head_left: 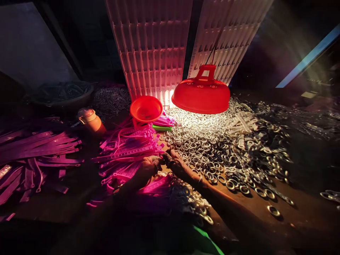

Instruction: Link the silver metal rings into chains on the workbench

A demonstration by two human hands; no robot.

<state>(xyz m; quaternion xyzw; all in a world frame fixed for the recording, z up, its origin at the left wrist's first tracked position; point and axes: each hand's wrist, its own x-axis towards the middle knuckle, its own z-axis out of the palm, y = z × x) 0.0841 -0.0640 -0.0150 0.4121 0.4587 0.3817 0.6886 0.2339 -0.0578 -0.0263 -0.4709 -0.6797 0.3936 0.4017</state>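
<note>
My left hand (152,165) and my right hand (175,163) meet over the table in the middle of the view, fingers closed and almost touching. Dark coverings or stains show on the fingertips. Whatever lies between the fingers is too small and shadowed to name. Beneath and beside my left hand spreads a heap of magenta straps (124,154). Close to my right hand begins a wide pile of shiny metal rings (207,148), and more pale rings (200,203) lie below my right wrist.
A red lamp shade (202,94) hangs low over the rings. Left of it stand a red bowl (146,109) and an orange bottle (92,120). Purple straps (39,145) cover the left side. Ribbed translucent panels (154,49) rise behind. A large basin (63,97) sits back left.
</note>
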